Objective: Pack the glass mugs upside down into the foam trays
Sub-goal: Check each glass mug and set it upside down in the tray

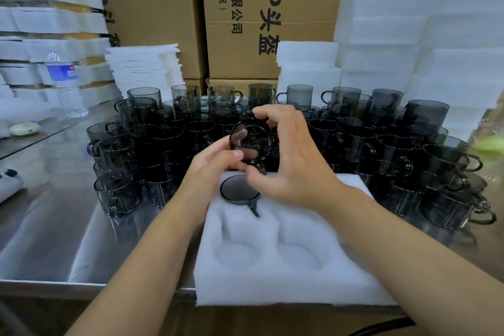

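A white foam tray (286,275) with round pockets lies at the table's front edge. One smoky glass mug (239,190) sits upside down in its far-left pocket, handle pointing toward me. Above it, both hands hold a second dark glass mug (251,142) tipped on its side, its base facing me. My left hand (215,165) grips its lower left side. My right hand (289,155) pinches its rim at the top and its handle below. Two near pockets are bare; the far-right pocket is hidden under my right hand.
Many upright smoky mugs (395,150) crowd the steel table (54,226) behind and beside the tray. Foam stacks (422,35) rise at back right and back left, cardboard boxes (245,22) behind. A water bottle (65,84) stands at left.
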A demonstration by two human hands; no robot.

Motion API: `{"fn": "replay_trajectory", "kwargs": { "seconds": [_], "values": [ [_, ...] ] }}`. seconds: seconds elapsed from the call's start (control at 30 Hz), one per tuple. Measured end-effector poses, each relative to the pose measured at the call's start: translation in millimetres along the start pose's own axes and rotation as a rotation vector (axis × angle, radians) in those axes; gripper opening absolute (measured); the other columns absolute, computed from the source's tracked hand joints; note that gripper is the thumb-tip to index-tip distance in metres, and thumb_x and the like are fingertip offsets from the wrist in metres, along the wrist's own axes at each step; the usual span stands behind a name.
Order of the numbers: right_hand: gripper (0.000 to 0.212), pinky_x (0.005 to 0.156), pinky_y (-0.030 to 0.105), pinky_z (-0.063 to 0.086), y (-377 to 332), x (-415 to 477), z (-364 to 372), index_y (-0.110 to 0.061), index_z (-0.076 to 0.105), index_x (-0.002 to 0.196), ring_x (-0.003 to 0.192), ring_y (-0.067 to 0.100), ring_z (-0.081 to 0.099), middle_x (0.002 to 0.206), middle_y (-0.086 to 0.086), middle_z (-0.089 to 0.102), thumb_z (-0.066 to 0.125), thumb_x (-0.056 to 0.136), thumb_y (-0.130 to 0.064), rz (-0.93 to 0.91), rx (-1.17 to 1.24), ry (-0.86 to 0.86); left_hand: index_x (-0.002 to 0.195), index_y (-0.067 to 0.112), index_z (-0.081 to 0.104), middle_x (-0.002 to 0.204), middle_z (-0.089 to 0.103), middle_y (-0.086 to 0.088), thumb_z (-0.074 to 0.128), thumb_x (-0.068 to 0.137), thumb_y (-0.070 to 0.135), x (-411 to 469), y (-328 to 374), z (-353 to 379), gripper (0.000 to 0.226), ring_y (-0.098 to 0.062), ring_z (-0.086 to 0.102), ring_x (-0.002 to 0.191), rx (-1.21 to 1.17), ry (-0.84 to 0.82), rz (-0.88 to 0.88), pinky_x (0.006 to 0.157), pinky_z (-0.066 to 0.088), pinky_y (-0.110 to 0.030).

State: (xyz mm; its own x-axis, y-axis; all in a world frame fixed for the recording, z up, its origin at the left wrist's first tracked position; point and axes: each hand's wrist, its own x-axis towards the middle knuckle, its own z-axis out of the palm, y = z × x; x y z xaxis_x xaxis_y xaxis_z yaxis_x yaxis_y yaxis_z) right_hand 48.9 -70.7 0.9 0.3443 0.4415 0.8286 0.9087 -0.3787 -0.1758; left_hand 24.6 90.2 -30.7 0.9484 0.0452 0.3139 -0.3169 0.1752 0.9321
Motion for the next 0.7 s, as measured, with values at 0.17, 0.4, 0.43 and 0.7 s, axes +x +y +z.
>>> {"fn": "replay_trajectory", "kwargs": {
  "seconds": [0.17,0.4,0.43,0.7],
  "values": [
    [0.070,0.100,0.031,0.037,-1.4,-1.2,-0.4,-0.005,0.042,0.131,0.113,0.018,0.042,0.124,0.005,0.046,0.072,0.069,-0.019,0.054,0.040,-0.051,0.108,0.036,0.071,0.092,0.073,-0.004,0.065,0.067,0.041,-0.2,0.3,1.6,0.041,-0.017,0.064,0.081,-0.012,0.005,0.001,0.076,0.052,-0.033],
    [0.065,0.099,0.023,0.034,-1.6,-1.1,-2.8,-0.009,0.042,0.132,0.110,0.010,0.040,0.119,-0.005,0.042,0.066,0.075,-0.030,0.088,0.081,-0.066,0.109,0.039,0.071,0.092,0.072,-0.009,0.064,0.067,0.045,-2.7,3.2,4.4,0.043,-0.027,0.063,0.091,-0.019,-0.002,0.020,0.079,0.054,-0.036],
    [0.064,0.098,0.024,0.035,-1.9,-1.4,-3.2,-0.009,0.041,0.131,0.110,0.010,0.040,0.118,-0.006,0.041,0.064,0.075,-0.030,0.087,0.084,-0.068,0.109,0.039,0.071,0.092,0.072,-0.009,0.065,0.067,0.044,-3.0,3.9,4.4,0.043,-0.023,0.064,0.087,-0.021,-0.007,0.025,0.074,0.055,-0.031],
    [0.075,0.090,0.037,0.042,-3.2,1.1,-5.8,-0.020,0.044,0.128,0.096,0.008,0.042,0.108,-0.009,0.054,0.079,0.066,-0.043,0.188,0.040,-0.037,0.121,0.040,0.063,0.104,0.073,-0.006,0.065,0.075,0.045,-6.7,5.6,2.2,0.047,-0.015,0.066,0.091,0.087,-0.033,0.079,0.079,0.053,-0.023]
  ]
}}
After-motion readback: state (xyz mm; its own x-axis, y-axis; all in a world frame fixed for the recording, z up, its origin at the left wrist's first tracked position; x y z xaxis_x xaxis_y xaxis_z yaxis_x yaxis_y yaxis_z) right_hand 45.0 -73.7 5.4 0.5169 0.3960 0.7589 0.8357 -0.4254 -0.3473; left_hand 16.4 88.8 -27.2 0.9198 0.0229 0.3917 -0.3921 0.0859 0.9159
